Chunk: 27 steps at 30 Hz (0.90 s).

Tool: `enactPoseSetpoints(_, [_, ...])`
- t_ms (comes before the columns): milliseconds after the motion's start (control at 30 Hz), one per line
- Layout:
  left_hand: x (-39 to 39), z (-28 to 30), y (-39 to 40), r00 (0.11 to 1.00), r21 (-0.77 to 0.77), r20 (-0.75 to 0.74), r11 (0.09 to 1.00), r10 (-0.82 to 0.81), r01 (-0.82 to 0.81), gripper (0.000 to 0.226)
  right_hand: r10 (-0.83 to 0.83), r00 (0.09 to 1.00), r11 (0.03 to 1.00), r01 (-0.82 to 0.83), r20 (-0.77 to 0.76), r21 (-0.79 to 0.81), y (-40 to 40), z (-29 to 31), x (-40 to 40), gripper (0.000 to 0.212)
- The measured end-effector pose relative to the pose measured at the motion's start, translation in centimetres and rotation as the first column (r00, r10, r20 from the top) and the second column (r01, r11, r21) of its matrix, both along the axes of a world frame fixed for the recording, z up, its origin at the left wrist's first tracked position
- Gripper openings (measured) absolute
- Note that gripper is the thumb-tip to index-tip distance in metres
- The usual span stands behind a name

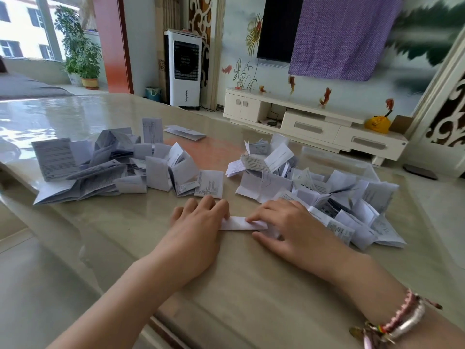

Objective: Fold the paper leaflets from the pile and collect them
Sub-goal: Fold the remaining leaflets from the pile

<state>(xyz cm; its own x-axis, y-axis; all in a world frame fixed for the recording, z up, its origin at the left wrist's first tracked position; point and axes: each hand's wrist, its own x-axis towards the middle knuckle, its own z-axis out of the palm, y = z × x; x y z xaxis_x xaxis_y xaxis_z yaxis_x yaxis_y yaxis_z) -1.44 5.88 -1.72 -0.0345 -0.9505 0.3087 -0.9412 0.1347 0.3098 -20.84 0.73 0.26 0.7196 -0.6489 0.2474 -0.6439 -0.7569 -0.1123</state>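
Where the glossy beige stone-look table point(125, 235) fills most of the view, two heaps of white printed paper leaflets lie on it: the left heap point(120, 167) spreads wide at the left, and the right heap point(314, 192) sits partly inside a clear plastic box point(334, 159). Between them, near the front, lies a narrow folded white paper strip point(241, 223). The left hand point(198, 222) rests flat on the strip's left end, its fingers nearly straight and close together. The right hand point(284, 222) presses the strip's right end with the fingers spread, thumb apart below. A beaded bracelet point(400, 323) circles the right wrist.
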Motion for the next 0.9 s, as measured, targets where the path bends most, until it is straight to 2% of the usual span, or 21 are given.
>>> enactPoseSetpoints(33, [0.1, 0.1, 0.2, 1.0, -0.003, -0.02, 1.0, -0.009, 0.009, 0.015, -0.001, 1.0, 1.0, 0.001, -0.005, -0.024, 0.1, 0.0, 0.1, 0.024])
enactPoseSetpoints(133, [0.5, 0.0, 0.5, 0.999, -0.009, -0.054, 1.0, -0.008, 0.008, 0.021, -0.006, 1.0, 0.996, 0.007, 0.014, -0.089, 0.3, 0.0, 0.5, 0.023])
enactPoseSetpoints(233, [1.0, 0.1, 0.5, 0.994, -0.076, -0.11, 0.997, -0.001, -0.008, 0.017, 0.017, 0.998, 0.992, -0.009, 0.064, -0.122, 0.4, 0.1, 0.7, 0.019])
enactPoseSetpoints(333, [1.4, 0.2, 0.5, 0.994, -0.111, -0.111, 0.994, -0.021, 0.009, 0.031, 0.053, 0.995, 0.989, -0.04, 0.087, -0.14, 0.7, 0.2, 0.9, 0.023])
enactPoseSetpoints(433, [1.5, 0.4, 0.6, 0.994, -0.044, -0.101, 0.998, -0.051, 0.047, 0.044, 0.086, 0.992, 0.988, -0.073, 0.094, -0.137, 1.2, 0.3, 1.1, 0.031])
enactPoseSetpoints(600, [1.9, 0.5, 0.9, 0.985, 0.06, -0.152, 0.994, -0.085, 0.095, 0.034, 0.091, 0.981, 0.989, -0.109, 0.171, 0.098, 1.6, 0.2, 1.7, 0.031])
enactPoseSetpoints(733, [1.9, 0.0, 0.9, 0.976, 0.022, -0.212, 0.998, -0.049, 0.055, 0.024, 0.065, 0.961, 0.952, -0.14, 0.27, 0.271, 1.7, 0.1, 1.8, 0.024])
enactPoseSetpoints(833, [1.9, 0.0, 0.9, 0.964, 0.03, -0.265, 0.999, -0.015, 0.024, 0.029, -0.017, 0.937, 0.905, -0.134, 0.349, 0.403, 1.6, 0.3, 2.0, 0.019])
enactPoseSetpoints(900, [2.0, 0.1, 1.0, 0.956, 0.031, -0.293, 1.0, 0.005, 0.004, 0.028, -0.095, 0.903, 0.898, -0.104, 0.419, 0.428, 1.4, 0.2, 2.5, 0.01])
